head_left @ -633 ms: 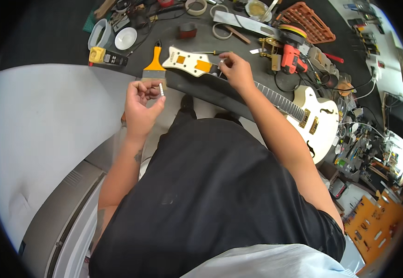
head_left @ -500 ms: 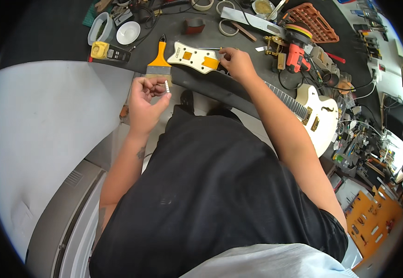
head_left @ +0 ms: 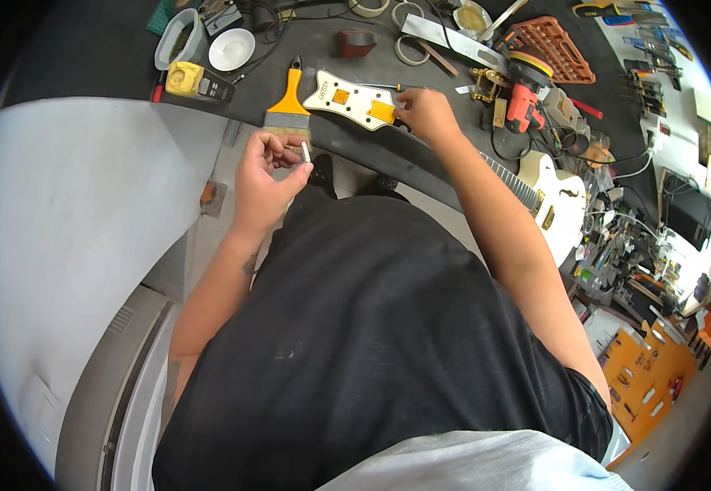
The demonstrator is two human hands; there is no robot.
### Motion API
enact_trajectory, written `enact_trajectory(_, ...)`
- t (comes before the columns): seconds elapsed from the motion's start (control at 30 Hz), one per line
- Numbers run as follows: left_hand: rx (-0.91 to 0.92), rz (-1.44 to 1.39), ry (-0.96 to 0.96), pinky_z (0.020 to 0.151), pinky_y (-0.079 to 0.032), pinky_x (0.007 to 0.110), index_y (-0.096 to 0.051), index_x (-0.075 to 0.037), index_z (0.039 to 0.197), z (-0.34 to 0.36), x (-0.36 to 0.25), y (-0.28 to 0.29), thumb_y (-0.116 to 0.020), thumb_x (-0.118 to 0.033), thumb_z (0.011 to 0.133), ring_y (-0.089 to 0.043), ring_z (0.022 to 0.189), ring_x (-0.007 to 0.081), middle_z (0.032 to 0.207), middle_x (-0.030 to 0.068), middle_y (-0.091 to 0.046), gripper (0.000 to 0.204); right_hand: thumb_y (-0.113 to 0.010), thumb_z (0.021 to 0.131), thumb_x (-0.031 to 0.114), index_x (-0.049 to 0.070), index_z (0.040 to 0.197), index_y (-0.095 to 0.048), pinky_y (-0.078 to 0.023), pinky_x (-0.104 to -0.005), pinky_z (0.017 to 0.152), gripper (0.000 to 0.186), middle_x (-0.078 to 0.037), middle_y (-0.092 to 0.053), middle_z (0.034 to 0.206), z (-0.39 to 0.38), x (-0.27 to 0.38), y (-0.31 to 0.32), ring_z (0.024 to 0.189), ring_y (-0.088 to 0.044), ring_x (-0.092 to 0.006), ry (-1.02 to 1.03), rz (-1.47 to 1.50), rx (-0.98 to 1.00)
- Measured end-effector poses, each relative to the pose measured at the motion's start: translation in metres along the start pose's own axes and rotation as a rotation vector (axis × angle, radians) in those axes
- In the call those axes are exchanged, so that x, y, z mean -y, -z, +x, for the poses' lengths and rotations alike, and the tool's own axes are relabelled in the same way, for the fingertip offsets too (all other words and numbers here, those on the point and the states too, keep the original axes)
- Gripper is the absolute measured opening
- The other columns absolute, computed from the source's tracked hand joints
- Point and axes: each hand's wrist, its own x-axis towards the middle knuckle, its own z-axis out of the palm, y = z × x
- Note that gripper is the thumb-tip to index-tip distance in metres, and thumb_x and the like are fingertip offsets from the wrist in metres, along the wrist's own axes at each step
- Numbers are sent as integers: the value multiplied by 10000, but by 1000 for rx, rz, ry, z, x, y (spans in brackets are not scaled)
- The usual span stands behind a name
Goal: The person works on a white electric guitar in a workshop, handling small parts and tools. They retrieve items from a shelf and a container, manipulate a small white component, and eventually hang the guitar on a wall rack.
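Note:
Between the thumb and fingers of my left hand [head_left: 272,178] is a small white guitar nut [head_left: 306,153], held upright over the bench's front edge. A cream electric guitar [head_left: 567,193] lies along the bench, its cream headstock [head_left: 359,99] pointing left with two amber patches on it. My right hand [head_left: 427,113] is closed at the headstock's lower end, where the neck begins. Its fingertips touch there, and the hand covers part of the neck. Just above my left hand lies a wide brush [head_left: 289,100] with a yellow handle.
A red sander [head_left: 524,102] with a cable stands right of the headstock. Behind are a long metal straightedge [head_left: 451,41], tape rolls [head_left: 411,50] and an orange tool case [head_left: 553,49]. At the left are a white bowl [head_left: 232,50], a plastic tub [head_left: 181,41] and a yellow-and-black device [head_left: 198,83].
The view has shifted slightly. My left hand has turned the guitar nut a little between its fingers. My right hand stays at the headstock's lower end.

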Motion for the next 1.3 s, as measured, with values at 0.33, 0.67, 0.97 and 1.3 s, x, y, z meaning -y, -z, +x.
enact_trajectory(0.33, 59, -16, 2, 900, -512, 305, -470, -72, 1033, 8, -7, -11, -769, 13, 840, -591, 943, 105, 1205, 150, -658, 367, -796, 826, 250, 39, 1176, -711, -553, -439, 905, 417, -168, -747, 1049, -11, -3, -8, 1006, -704, -349, 6, -19, -37)
enact_trajectory(0.67, 70, -20, 34, 893, -514, 304, -481, -63, 1028, 7, -5, -15, -772, 7, 849, -594, 939, 103, 1206, 159, -658, 348, -845, 812, 246, 39, 1164, -709, -545, -430, 909, 431, -171, -716, 1103, -31, -20, -25, 1032, -683, -351, 81, 177, -148)
enact_trajectory(0.97, 116, -20, 24, 884, -511, 300, -492, -54, 1045, 11, -6, -21, -775, 1, 851, -596, 927, 99, 1214, 167, -656, 348, -851, 786, 248, 42, 1215, -674, -525, -447, 966, 507, -189, -694, 1152, -37, -19, -26, 1101, -655, -374, 133, 130, -174)
enact_trajectory(1.3, 164, 9, 52, 920, -496, 315, -468, -79, 1050, 14, -9, -25, -740, 29, 866, -593, 956, 116, 1237, 160, -639, 345, -814, 769, 225, 5, 1175, -671, -533, -449, 953, 484, -181, -703, 1096, -37, -20, -31, 1076, -660, -368, 134, 84, -205)
